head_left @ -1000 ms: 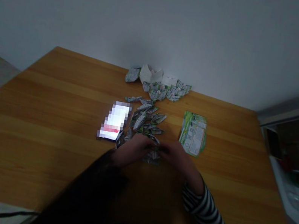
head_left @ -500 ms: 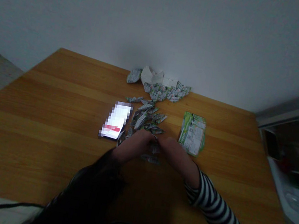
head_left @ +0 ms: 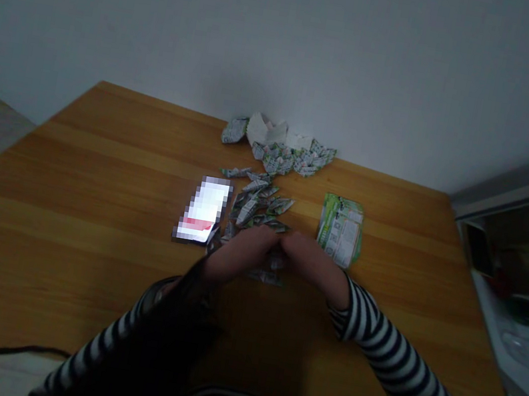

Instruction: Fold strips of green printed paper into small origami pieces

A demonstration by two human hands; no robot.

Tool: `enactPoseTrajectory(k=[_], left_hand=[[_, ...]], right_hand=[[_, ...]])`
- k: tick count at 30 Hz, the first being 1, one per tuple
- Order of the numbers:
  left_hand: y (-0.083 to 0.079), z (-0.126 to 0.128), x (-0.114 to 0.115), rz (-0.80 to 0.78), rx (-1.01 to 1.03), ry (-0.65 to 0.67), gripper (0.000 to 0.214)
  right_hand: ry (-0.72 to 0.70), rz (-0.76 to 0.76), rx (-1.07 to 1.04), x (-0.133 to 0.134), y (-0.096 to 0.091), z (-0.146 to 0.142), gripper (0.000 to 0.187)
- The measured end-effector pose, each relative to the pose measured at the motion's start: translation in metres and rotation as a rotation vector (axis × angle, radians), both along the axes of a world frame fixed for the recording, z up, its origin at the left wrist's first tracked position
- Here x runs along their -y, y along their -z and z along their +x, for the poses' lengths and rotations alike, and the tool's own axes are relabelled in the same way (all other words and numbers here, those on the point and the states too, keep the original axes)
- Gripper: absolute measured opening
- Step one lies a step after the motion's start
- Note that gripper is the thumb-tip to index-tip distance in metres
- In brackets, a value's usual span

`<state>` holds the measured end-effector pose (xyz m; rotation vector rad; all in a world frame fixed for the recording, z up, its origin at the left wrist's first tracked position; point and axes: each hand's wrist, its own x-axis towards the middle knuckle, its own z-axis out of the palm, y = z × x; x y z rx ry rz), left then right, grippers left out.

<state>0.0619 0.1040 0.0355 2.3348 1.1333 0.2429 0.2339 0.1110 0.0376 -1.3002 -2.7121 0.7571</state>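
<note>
Reaching over folded paper pieces (head_left: 255,207) on a wooden table (head_left: 90,209), left hand (head_left: 239,255) and right hand (head_left: 309,263) touch at the fingers; can't tell if gripping. Lit phone (head_left: 202,209) just left, green printed paper (head_left: 340,231) right.

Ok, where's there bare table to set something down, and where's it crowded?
Bare table lies left of the phone and right of the green packet; crowded between them, around the folded paper pieces, up to the wall.
</note>
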Motion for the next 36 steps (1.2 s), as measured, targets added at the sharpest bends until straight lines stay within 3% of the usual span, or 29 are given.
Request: enactPoseTrajectory(k=[3,8,12,14,18,20,23,25,27,30,36], left_hand=[[0.004,0.003,0.002,0.012,-0.03,0.009,0.027],[0.005,0.001,-0.003,-0.006,-0.053,0.075,0.023],[-0.003,-0.011,-0.001,-0.062,0.072,0.098,0.041],[-0.009,-0.017,0.001,-0.135,0.185,0.147,0.05],[-0.018,-0.024,0.002,-0.128,0.276,0.177,0.032],[-0.019,-0.025,0.002,-0.112,0.329,0.103,0.021],[-0.016,-0.026,0.002,-0.104,0.419,-0.083,0.013],[-0.012,-0.026,0.003,-0.115,0.465,-0.17,0.011],[-0.009,-0.026,0.005,-0.137,0.495,-0.228,0.01],[-0.006,-0.021,0.009,-0.186,0.53,-0.351,0.009],[0.0,-0.007,0.016,-0.241,0.661,-0.668,0.03]], right_hand=[[-0.014,0.008,0.114,-0.001,0.003,-0.001,0.02],[0.016,0.031,0.111,0.001,-0.002,0.0,0.023],[0.024,-0.008,-0.033,-0.005,-0.003,0.012,0.023],[0.044,-0.147,-0.199,-0.01,-0.001,0.02,0.017],[0.094,-0.56,-0.445,-0.016,-0.006,0.034,0.015],[0.143,-0.587,-0.561,-0.014,-0.014,0.036,0.019],[0.234,-0.378,-0.707,-0.004,-0.026,0.036,0.026],[0.225,-0.317,-0.72,0.005,-0.026,0.035,0.024],[0.267,-0.245,-0.757,0.013,-0.017,0.031,0.025],[0.464,-0.138,-0.84,0.021,0.001,0.02,0.01],[0.803,-0.112,-1.007,0.029,0.016,-0.006,0.007]])
